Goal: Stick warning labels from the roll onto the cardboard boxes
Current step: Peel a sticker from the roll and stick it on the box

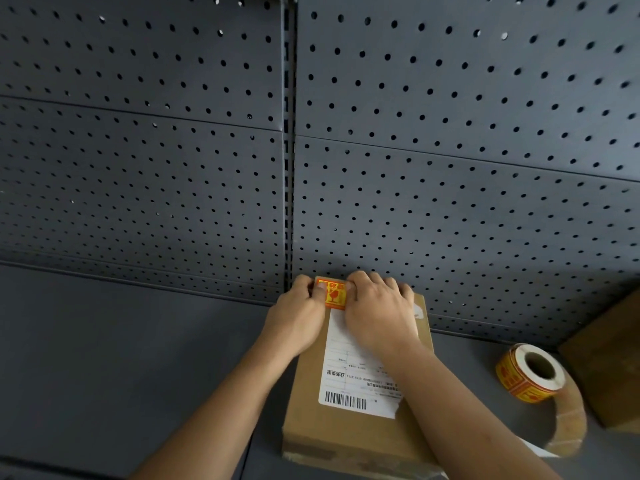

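Note:
A brown cardboard box (311, 407) lies flat on the dark shelf, with a white shipping label (349, 379) on its top. At its far end sits a yellow and red warning label (334, 295). My left hand (299, 313) presses the label's left edge with its thumb. My right hand (377, 310) lies on the box and presses the label's right edge with its thumb; its other fingers are curled over the box's far edge. The label roll (530, 374) stands on the shelf to the right, an empty strip of backing paper (568, 427) trailing from it.
A grey pegboard wall (450, 168) rises right behind the box. Another cardboard box (609, 358) stands at the right edge beside the roll. The dark shelf surface (121, 358) stretches to the left.

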A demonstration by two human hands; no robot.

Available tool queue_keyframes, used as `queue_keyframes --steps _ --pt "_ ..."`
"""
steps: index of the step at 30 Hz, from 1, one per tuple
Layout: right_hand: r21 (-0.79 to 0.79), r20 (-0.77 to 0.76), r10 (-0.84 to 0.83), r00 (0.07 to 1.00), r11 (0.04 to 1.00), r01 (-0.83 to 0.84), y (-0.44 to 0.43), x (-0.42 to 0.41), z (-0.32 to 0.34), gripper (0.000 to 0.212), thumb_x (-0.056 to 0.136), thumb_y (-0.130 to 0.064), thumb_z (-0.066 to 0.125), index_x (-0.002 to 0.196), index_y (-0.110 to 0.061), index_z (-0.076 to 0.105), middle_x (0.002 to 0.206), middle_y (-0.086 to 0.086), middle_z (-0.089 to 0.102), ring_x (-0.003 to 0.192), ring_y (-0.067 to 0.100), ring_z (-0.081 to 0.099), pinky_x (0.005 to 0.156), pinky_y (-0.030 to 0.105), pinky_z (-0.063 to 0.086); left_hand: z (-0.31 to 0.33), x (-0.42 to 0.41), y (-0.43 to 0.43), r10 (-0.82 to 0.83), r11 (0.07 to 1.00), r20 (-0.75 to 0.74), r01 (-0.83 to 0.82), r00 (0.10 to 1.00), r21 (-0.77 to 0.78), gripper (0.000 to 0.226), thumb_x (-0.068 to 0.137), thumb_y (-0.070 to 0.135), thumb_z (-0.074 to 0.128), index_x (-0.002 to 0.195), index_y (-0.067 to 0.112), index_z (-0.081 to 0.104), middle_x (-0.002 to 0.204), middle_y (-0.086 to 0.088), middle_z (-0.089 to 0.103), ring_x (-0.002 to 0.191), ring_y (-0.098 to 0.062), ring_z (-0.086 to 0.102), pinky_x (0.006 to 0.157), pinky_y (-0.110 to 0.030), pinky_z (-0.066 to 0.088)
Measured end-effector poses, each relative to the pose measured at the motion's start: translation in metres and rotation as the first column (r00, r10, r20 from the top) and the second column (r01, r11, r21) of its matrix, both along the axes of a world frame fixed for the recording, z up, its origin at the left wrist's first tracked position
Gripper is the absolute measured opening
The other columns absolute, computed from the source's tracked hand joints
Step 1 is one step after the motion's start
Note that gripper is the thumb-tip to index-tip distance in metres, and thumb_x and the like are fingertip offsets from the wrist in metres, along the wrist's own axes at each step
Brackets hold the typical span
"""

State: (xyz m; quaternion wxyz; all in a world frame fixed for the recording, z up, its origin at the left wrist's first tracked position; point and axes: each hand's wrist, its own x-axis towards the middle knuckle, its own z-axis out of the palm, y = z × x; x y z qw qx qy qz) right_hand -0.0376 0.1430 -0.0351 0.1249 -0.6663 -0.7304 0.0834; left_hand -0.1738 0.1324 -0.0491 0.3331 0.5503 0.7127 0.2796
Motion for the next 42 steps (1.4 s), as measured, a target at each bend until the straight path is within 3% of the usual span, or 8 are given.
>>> queue_keyframes --steps 8,12,17,25,28,33,36,42 --pt "-0.004 0.018 -0.007 1.000 1.000 0.007 0.002 -0.002 -0.001 0.044 0.102 -0.055 0.028 0.116 -0.028 0.060 0.119 -0.005 0.064 0.118 0.024 0.052 0.109 0.047 0.027 0.003 0.000 0.006 0.029 1.000 -0.021 -0.029 0.999 -0.010 0.044 0.104 0.056 0.032 0.112 0.020 0.055 0.100 -0.005 0.065 0.095 -0.028 0.062 0.077 -0.038 0.044" --pt "0.013 -0.007 -0.004 1.000 1.000 0.004 0.003 0.000 -0.002 0.034 0.105 -0.041 0.029 0.115 -0.028 0.058 0.118 -0.005 0.065 0.116 0.024 0.053 0.108 0.046 0.027 0.004 0.000 0.004 0.025 0.999 -0.016 -0.025 1.000 0.021 0.036 0.108 0.043 0.029 0.112 0.016 0.054 0.108 -0.010 0.064 0.100 -0.032 0.060 0.088 -0.044 0.049" --pt "-0.006 -0.069 -0.007 0.998 1.000 0.006 0.005 0.002 0.000 0.032 0.104 -0.027 0.031 0.118 -0.027 0.060 0.119 -0.004 0.065 0.116 0.023 0.052 0.110 0.046 0.025 0.001 -0.004 -0.001 0.032 0.997 0.043 -0.034 0.999 0.063 0.035 0.109 0.026 0.027 0.111 0.014 0.060 0.109 -0.009 0.066 0.103 -0.030 0.060 0.085 -0.042 0.046" --pt "0.141 -0.464 0.011 0.886 0.988 0.062 -0.014 0.036 0.024 0.030 0.103 -0.021 0.048 0.131 -0.023 0.058 0.131 -0.008 0.053 0.128 0.015 0.043 0.098 0.026 0.039 0.006 -0.015 -0.033 0.081 0.996 0.341 -0.087 0.936 0.002 0.044 0.102 0.061 0.035 0.124 0.033 0.060 0.115 0.011 0.066 0.107 -0.009 0.060 0.087 -0.034 0.042" --pt "0.028 -0.570 -0.082 0.818 0.992 0.120 -0.035 0.069 0.022 0.033 0.103 -0.029 0.051 0.136 -0.028 0.051 0.133 -0.010 0.049 0.120 0.010 0.048 0.095 0.029 0.044 0.005 -0.022 -0.058 0.036 0.998 0.436 -0.006 0.899 -0.069 0.044 0.098 0.067 0.038 0.125 0.041 0.060 0.118 0.021 0.066 0.106 0.003 0.058 0.092 -0.031 0.040" --pt "-0.381 -0.647 -0.357 0.674 0.917 0.120 -0.078 0.093 0.007 0.048 0.100 -0.046 0.052 0.144 -0.030 0.040 0.138 -0.005 0.052 0.114 0.013 0.055 0.084 0.029 0.049 0.004 -0.022 -0.096 -0.028 0.983 0.522 0.118 0.853 -0.140 0.040 0.092 0.068 0.047 0.126 0.051 0.059 0.112 0.033 0.070 0.106 0.009 0.064 0.083 -0.019 0.043" --pt "-0.546 -0.668 -0.463 0.583 0.837 0.039 -0.095 0.091 0.002 0.050 0.098 -0.055 0.050 0.141 -0.034 0.039 0.121 -0.011 0.062 0.099 0.011 0.067 0.065 0.023 0.053 0.006 -0.019 -0.109 -0.068 0.978 0.540 0.163 0.839 -0.130 0.035 0.096 0.061 0.047 0.128 0.052 0.059 0.116 0.033 0.070 0.106 0.011 0.065 0.087 -0.019 0.044" --pt "-0.455 -0.789 -0.377 0.485 0.889 -0.049 -0.111 0.093 0.003 0.039 0.096 -0.045 0.059 0.133 -0.037 0.049 0.105 -0.016 0.074 0.082 0.001 0.074 0.057 0.013 0.054 0.016 -0.014 -0.121 -0.144 0.988 0.526 0.151 0.838 0.030 0.028 0.101 0.045 0.050 0.126 0.053 0.058 0.118 0.031 0.069 0.109 0.010 0.065 0.092 -0.025 0.048"
